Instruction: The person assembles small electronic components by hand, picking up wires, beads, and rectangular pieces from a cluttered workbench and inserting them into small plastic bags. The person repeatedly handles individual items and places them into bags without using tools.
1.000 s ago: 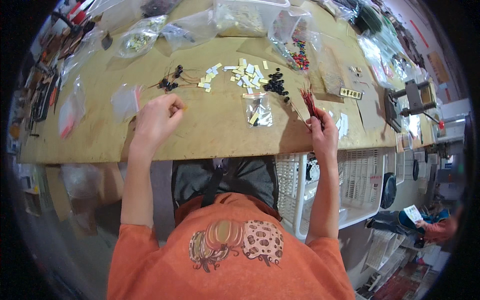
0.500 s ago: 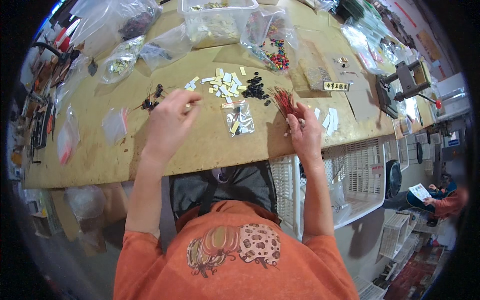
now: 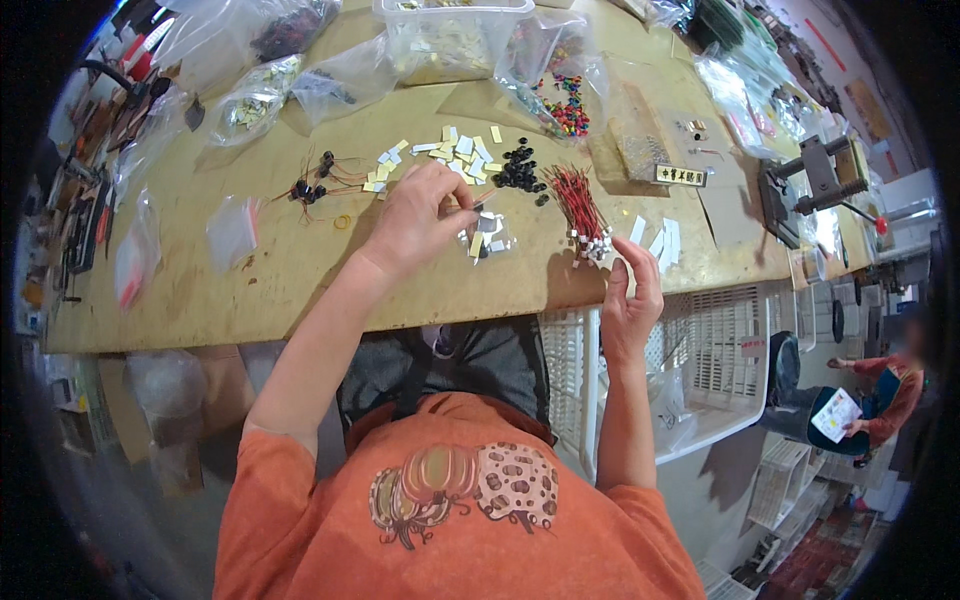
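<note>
So the big thing here is the wooden table [image 3: 200, 310], pretty cluttered toward the far side. Next biggest is a white plastic crate [image 3: 738, 310] with holes in its walls, sitting below the table's near edge on the right. Far side, about the middle, there's a clear tub [image 3: 470, 14] with pale bits in it, and a black metal tool [image 3: 820, 180] stands over on the right.

Now the hands. The left hand [image 3: 425, 215] reaches across to mid-table, fingers bunched together at the tips, but honestly I can't tell if anything's pinched in there. The right hand [image 3: 635, 290] is loose, not gripping anything, thumb and fingers spread at the near right edge of the table. Its fingertips are right by the white ends of a red wire bundle [image 3: 577, 205], can't say if they touch. That bundle lies right of middle, white ends pointing near.

Smaller stuff: a pile of yellow and white strips [image 3: 465, 150] just beyond the left hand, then a little clear bag [image 3: 497, 240] partly hidden by that same hand. The black round pieces [image 3: 520, 168] are heaped just right of the strips, and a tiny yellow band [image 3: 343, 222] lies left of the left hand.
</note>
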Demonstrator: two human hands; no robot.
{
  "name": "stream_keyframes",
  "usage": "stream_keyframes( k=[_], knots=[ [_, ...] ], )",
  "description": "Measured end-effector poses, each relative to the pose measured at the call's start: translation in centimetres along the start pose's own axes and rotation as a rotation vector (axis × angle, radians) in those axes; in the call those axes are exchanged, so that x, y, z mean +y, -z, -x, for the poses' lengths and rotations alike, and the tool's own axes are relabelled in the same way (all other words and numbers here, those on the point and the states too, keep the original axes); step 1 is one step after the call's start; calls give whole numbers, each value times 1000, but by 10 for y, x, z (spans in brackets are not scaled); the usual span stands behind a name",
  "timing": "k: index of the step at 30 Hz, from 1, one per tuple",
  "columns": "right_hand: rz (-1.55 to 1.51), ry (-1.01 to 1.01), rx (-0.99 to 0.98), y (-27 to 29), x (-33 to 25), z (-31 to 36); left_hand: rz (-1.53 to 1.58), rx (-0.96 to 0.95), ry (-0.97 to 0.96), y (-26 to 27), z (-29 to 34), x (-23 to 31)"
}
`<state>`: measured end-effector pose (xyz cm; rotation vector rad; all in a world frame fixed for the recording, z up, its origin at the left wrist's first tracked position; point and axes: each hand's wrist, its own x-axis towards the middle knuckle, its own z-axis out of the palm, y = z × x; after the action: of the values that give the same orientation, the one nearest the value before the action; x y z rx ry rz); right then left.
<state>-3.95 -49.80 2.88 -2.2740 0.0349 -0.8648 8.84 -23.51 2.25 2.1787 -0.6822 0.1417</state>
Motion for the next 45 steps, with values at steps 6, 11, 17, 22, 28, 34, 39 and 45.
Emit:
stream_keyframes(
  k=[6, 11, 17, 22, 28, 34, 39, 45],
  knots=[
    [-123, 8, -36, -5, -18, 3, 613, -106, 217, 7, 2, -1],
    [-121, -93, -110, -7, -30, 4, 822, -142, 254, 22, 9, 19],
    [-65, -221, -25, 1, 13, -19, 932, -128, 187, 24, 0, 33],
    [180, -247, -224, -9, 15, -50, 981, -139, 167, 8, -5, 35],
    [32, -467, -399, -21, 43, -66, 908, -88, 88, 6, 12, 31],
    [-546, -748, -386, -7, 43, -69, 730, 8, -9, 12, 14, 39],
    [-974, -933, -343, 8, 48, -71, 590, 164, -221, 9, 12, 41],
    [-1117, -887, -232, 5, 35, -72, 787, 42, -196, 9, 15, 40]
  ],
)
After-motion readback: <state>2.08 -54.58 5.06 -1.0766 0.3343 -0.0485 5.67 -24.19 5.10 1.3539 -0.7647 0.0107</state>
